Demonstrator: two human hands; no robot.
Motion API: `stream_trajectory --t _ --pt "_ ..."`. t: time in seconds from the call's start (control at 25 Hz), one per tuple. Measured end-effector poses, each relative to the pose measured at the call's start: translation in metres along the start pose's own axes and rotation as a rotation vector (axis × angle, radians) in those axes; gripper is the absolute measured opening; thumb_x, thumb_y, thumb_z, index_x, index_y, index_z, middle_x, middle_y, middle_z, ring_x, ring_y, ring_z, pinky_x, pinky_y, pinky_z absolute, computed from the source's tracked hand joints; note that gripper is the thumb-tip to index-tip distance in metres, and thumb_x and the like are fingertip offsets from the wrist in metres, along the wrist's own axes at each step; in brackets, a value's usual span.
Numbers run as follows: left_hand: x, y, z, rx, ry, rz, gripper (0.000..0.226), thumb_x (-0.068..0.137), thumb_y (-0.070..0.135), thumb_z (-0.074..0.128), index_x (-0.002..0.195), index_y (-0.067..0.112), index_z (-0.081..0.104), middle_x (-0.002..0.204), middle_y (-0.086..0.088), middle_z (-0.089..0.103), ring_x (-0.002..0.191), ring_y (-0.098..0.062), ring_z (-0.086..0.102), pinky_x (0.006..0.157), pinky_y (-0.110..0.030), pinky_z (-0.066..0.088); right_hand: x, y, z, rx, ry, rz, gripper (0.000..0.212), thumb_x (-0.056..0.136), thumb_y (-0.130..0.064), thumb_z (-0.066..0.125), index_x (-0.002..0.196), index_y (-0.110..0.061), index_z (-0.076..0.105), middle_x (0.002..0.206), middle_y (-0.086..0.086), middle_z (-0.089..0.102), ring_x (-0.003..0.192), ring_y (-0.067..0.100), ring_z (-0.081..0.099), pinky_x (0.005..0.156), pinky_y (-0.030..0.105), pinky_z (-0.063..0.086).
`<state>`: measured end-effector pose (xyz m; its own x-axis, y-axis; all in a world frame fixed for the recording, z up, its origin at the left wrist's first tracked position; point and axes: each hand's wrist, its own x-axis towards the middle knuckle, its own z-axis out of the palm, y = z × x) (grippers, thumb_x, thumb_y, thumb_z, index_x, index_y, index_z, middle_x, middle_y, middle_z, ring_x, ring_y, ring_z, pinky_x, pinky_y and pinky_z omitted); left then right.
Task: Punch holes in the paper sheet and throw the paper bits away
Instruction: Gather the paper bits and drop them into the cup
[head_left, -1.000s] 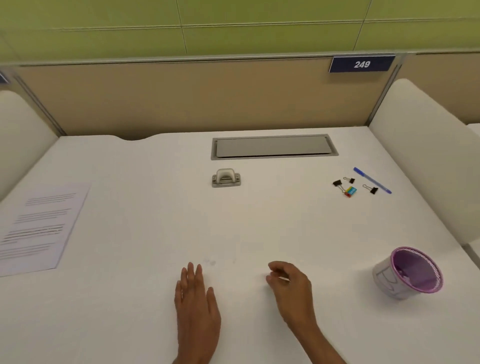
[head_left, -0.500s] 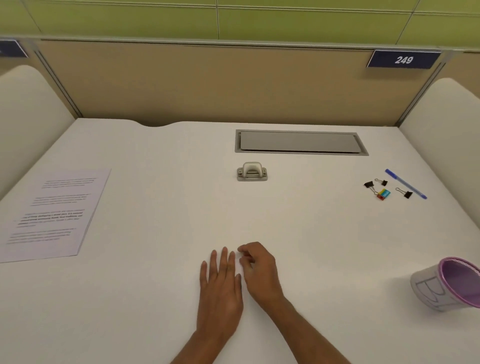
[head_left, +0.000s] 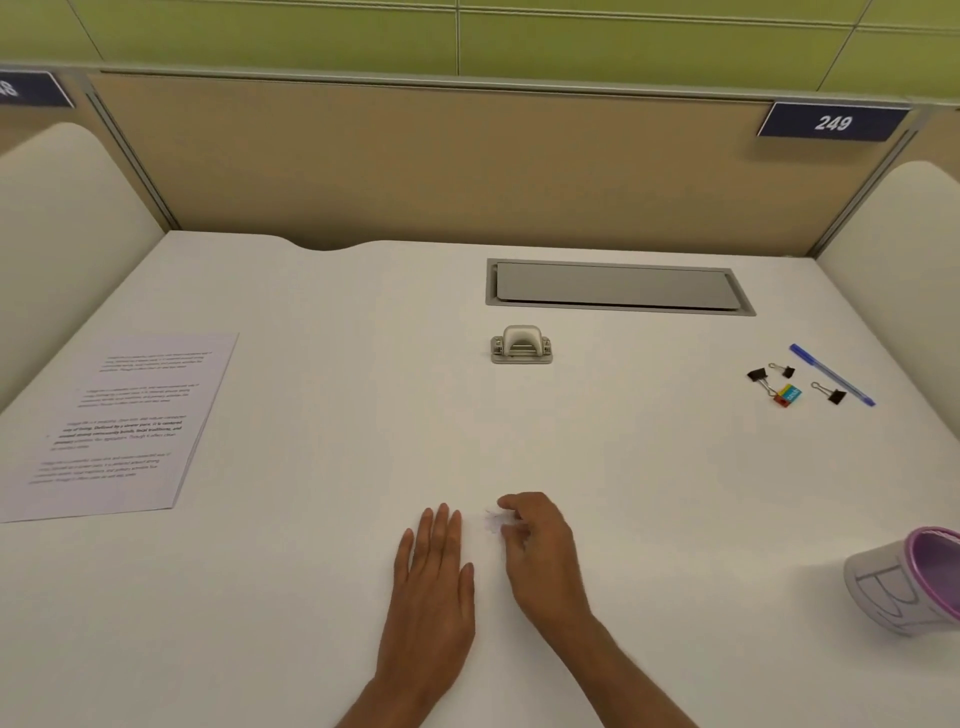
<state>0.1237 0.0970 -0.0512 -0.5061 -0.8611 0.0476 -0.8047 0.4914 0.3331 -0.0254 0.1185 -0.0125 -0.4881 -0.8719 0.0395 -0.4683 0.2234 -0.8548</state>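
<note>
1. The left hand (head_left: 434, 577) lies flat on the worktop (head_left: 311, 597) at lower centre, fingers (head_left: 441, 525) straight and pressed together.
2. Just beside it, the right hand (head_left: 540, 556) curls its fingers over a blurred cluster of paper bits (head_left: 493, 521); I cannot tell whether they pinch any.
3. The paper sheet (head_left: 119, 426) lies at the left of the frame, well apart from the hole punch (head_left: 521, 345) at centre.
4. A purple-rimmed cup (head_left: 914, 582) sits at the lower right edge.

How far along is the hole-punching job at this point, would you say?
Punching looks done: the hole punch sits apart from the paper sheet, though holes are too small to see. In hand: the right hand seems to pinch paper bits off the table, the left hand flat beside them. Left: dropping the bits in the purple-rimmed cup.
</note>
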Motion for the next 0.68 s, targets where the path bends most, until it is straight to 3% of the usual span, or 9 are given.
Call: stream_trajectory --t 0.16,0.32,0.44,0.56,0.68 --pt "-0.008 -0.002 0.001 0.039 -0.028 0.027 0.056 0.103 0.034 0.026 0.155 0.015 0.026 0.164 -0.003 0.021 0.153 -0.021 0.013 0.120 -0.048 0.016 -0.014 0.010 -0.004 -0.041 -0.007 0.072 0.042 0.086 0.008 0.063 0.120 -0.018 0.062 0.111 -0.008 0.057 0.096 0.001 0.058 0.084 0.014 0.050" --pt "0.003 0.007 0.002 0.049 -0.045 0.099 0.055 0.104 0.033 0.027 0.157 0.022 0.018 0.166 0.002 0.014 0.154 -0.019 0.004 0.121 -0.048 0.014 -0.005 0.000 0.012 0.013 0.009 -0.011 0.023 0.096 -0.004 0.060 0.115 -0.014 0.065 0.108 -0.006 0.060 0.096 0.003 0.061 0.087 0.017 0.052" --pt "0.006 0.006 0.002 0.032 -0.021 0.069 0.057 0.104 0.032 0.025 0.158 0.022 0.009 0.167 0.002 0.010 0.154 -0.016 0.000 0.121 -0.045 0.012 0.004 0.002 0.010 0.020 0.054 -0.035 0.022 0.094 -0.002 0.061 0.108 -0.018 0.066 0.107 -0.007 0.062 0.099 0.005 0.062 0.089 0.017 0.052" --pt "0.008 0.001 0.001 0.006 0.034 -0.060 0.059 0.102 0.032 0.025 0.157 0.013 0.014 0.166 -0.004 0.014 0.154 -0.018 0.004 0.121 -0.044 0.012 0.003 0.013 0.005 -0.114 0.108 -0.077 0.022 0.097 -0.017 0.060 0.118 -0.022 0.065 0.123 -0.013 0.060 0.118 0.000 0.053 0.102 0.013 0.041" --pt "0.015 -0.001 0.000 0.037 0.044 -0.127 0.059 0.101 0.034 0.022 0.155 0.009 0.023 0.164 -0.009 0.019 0.153 -0.022 0.008 0.122 -0.046 0.012 -0.004 0.021 0.013 -0.297 -0.064 -0.202 0.037 0.103 -0.029 0.049 0.139 -0.019 0.054 0.147 -0.006 0.048 0.141 0.009 0.036 0.117 0.020 0.024"
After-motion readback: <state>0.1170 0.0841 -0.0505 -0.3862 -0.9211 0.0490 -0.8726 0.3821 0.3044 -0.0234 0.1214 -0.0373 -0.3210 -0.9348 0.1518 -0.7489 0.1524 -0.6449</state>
